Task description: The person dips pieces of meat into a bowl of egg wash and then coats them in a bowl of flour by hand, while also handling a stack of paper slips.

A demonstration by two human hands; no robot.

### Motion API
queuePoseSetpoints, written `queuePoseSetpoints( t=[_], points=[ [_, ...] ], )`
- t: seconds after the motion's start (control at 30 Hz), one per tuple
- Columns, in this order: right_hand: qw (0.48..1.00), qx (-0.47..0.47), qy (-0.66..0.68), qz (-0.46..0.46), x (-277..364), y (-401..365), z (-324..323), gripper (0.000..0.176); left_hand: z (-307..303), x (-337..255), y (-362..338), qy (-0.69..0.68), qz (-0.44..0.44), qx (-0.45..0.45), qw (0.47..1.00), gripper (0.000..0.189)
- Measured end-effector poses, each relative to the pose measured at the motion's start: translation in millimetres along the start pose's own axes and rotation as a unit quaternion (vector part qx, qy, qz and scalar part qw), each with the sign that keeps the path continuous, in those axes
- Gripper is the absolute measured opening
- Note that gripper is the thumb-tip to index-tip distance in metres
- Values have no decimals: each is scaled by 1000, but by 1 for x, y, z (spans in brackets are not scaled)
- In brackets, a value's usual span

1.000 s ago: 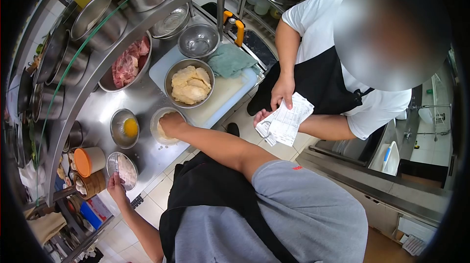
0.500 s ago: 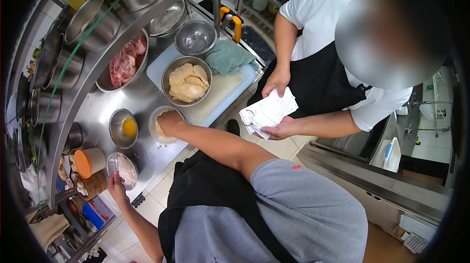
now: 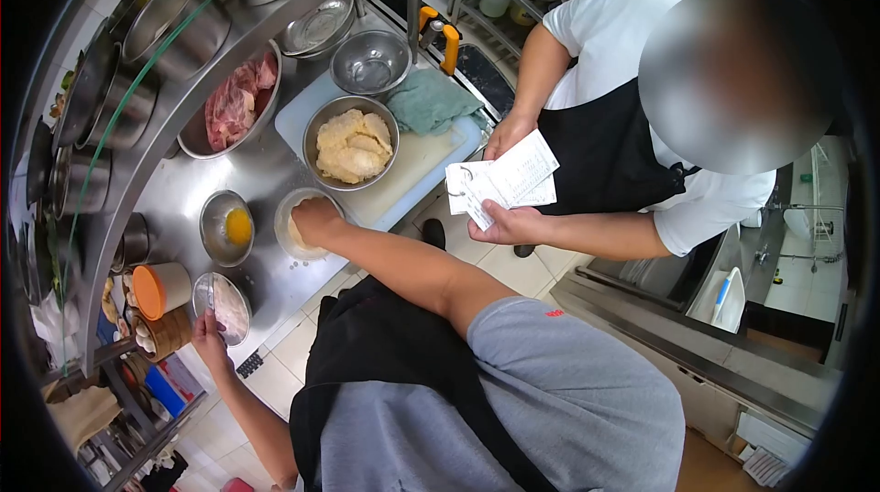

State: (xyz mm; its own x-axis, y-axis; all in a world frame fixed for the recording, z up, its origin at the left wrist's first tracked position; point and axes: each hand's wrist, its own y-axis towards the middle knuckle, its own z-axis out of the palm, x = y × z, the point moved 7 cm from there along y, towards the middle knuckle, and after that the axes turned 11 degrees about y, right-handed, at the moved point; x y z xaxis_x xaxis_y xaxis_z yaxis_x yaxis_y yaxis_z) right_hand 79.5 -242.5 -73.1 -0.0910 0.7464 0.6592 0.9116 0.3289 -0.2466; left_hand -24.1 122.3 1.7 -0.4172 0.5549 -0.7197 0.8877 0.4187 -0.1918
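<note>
My left hand (image 3: 209, 334) is closed around a slim metal utensil (image 3: 210, 298), whose far end reaches over a metal bowl of white powder (image 3: 233, 311). My right hand (image 3: 314, 222) is down in a bowl (image 3: 286, 234) of pale, crumb-like coating; its fingers are hidden, and so is anything under them. Between the two stands a small metal bowl (image 3: 213, 234) with yellow egg (image 3: 238, 226) in it. Behind my right hand, a larger metal bowl (image 3: 312, 169) holds pale, coated pieces (image 3: 353, 146).
A large bowl of raw meat (image 3: 236, 107) stands at the back. The bowl of coated pieces rests on a cutting board (image 3: 431, 167), near a green cloth (image 3: 431, 103). An orange-lidded tub (image 3: 158, 290) is at left. At right, a person holds paper slips (image 3: 504, 180).
The other person's hands have shifted and the paper slips are spread differently. My right hand stays in the crumb bowl, and my left still holds the utensil. The view has shifted slightly.
</note>
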Motion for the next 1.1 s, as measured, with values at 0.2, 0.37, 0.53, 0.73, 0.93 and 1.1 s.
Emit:
queuePoseSetpoints(
  t=[0.2,0.37,0.53,0.73,0.93,1.1],
  points=[
    [1000,-4,0,5,0,1,1,28,-3,1,1,14,-8,18,1000,33],
    [1000,-10,15,12,-3,3,3,28,-2,-7,-5,9,-11,17,1000,35],
    [1000,9,4,10,1,2,-2,26,-2,-3,-6,9,-16,18,1000,34],
    [1000,16,7,14,0,2,-2,25,-3,3,-6,-4,-24,13,1000,32],
    [1000,5,7,0,-2,6,3,27,-4,4,-8,-7,-36,13,999,31],
    [1000,5,16,6,-3,7,4,30,-3,2,-8,-4,-39,12,999,29]
  ],
)
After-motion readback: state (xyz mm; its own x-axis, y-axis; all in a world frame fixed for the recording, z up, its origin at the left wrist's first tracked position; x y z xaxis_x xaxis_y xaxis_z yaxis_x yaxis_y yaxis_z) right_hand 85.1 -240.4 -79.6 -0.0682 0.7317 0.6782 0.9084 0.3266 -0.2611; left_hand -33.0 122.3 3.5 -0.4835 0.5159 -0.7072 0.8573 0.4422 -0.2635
